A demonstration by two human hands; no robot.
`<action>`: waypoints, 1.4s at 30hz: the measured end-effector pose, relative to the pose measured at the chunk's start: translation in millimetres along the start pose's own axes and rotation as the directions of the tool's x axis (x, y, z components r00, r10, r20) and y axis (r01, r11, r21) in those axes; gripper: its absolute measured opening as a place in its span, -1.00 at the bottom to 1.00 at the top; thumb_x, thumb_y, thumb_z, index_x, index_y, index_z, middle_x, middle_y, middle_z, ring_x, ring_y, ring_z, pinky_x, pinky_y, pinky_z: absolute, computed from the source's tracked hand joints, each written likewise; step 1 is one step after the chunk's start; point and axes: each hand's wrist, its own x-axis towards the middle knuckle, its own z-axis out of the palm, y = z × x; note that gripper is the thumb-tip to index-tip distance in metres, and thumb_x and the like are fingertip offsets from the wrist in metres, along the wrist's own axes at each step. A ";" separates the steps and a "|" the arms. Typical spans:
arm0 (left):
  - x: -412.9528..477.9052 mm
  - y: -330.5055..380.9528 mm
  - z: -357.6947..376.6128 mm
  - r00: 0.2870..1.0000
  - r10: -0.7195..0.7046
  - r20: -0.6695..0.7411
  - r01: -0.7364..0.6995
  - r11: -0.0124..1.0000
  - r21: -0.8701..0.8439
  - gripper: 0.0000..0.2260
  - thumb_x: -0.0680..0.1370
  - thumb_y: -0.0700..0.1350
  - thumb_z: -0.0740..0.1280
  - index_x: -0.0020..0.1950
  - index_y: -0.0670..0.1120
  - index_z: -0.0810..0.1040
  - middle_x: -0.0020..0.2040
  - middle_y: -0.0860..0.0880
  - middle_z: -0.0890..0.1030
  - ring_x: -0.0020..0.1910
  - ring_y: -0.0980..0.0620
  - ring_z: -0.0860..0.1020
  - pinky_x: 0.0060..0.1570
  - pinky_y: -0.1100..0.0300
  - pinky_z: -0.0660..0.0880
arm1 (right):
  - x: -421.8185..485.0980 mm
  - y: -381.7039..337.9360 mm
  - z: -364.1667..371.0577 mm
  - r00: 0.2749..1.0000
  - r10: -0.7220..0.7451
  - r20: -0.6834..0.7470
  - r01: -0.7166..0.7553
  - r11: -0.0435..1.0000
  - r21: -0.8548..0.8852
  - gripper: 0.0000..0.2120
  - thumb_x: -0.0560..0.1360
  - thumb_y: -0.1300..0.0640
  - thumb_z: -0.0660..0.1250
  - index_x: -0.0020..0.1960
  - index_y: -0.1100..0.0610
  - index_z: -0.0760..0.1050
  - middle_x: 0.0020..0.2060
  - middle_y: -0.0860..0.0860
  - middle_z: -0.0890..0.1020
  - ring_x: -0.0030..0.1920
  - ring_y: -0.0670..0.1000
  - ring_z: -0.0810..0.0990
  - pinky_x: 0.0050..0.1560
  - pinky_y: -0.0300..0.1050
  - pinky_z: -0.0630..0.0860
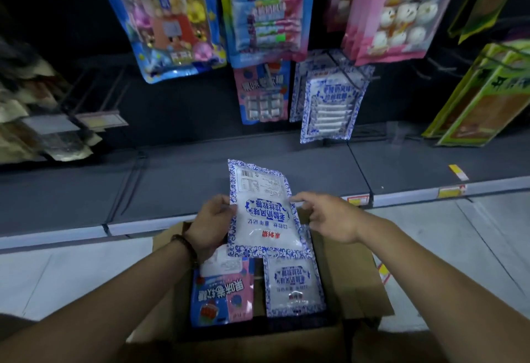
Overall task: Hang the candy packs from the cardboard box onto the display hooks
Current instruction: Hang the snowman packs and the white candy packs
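Head view: white candy pack [263,213] with a blue porcelain-style border and blue lettering that reads upside down to the camera, barcode panel on its far half. Held near flat at centre frame, over the far end of the open cardboard box [352,276]. Gripped at its 9 o'clock edge by the left hand [210,220], thumb on the face, fingers curled behind; bead bracelet [185,245] on that wrist. Touched at its 3 o'clock edge by the right hand [329,216], fingers nearly straight and loosely spread, tips on the border, no pinch to be seen.

Inside the box, toward 6 o'clock of the held pack: a matching white-and-blue pack [294,286], and just beside it at 9 o'clock a blue-and-pink pack [222,296].

At 12 o'clock, matching hanging packs [329,107] on a display hook [347,73], with pink hanging packs [262,93] just beside them at 9 o'clock. Bare hooks [97,90] at 10 o'clock. Grey shelf base [200,179] between box and hanging goods. Yellow price tags [451,190] on the shelf edge toward 2 o'clock.
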 end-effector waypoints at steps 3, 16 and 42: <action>-1.2 32.6 -3.0 0.998 0.029 -0.053 -0.032 0.998 -0.058 -0.82 0.72 -0.27 0.26 -0.08 -0.17 0.51 -0.10 -0.28 0.68 -0.12 -0.22 0.65 -0.07 -0.11 0.62 | -9.2 -4.6 -9.2 0.992 -0.120 -0.047 0.118 0.992 -0.052 -0.04 0.50 0.24 0.58 0.55 -0.52 0.18 0.39 -0.21 0.38 0.37 -0.08 0.46 0.37 -0.09 0.48; 0.4 120.8 25.0 0.980 -0.199 0.012 0.194 0.939 -0.284 -0.91 0.68 -0.34 0.27 0.10 -0.37 0.52 0.01 -0.34 0.65 -0.07 -0.25 0.66 -0.12 -0.11 0.68 | -31.2 -2.2 -64.5 0.857 -0.243 -0.454 0.359 0.914 0.190 -0.62 0.61 0.18 0.47 0.26 -0.28 0.69 0.26 -0.36 0.64 0.30 -0.31 0.57 0.35 -0.20 0.52; 29.1 173.8 143.5 0.789 0.603 0.120 -0.604 0.725 0.331 -0.86 0.65 0.08 0.40 -0.04 0.07 0.67 -0.07 0.17 0.73 -0.07 0.31 0.64 -0.14 0.50 0.46 | -15.9 37.5 -132.2 0.598 0.244 -0.763 0.292 0.821 0.491 -0.38 0.68 -0.27 0.22 -0.07 0.33 0.52 -0.15 0.33 0.63 -0.27 0.10 0.57 -0.23 -0.02 0.37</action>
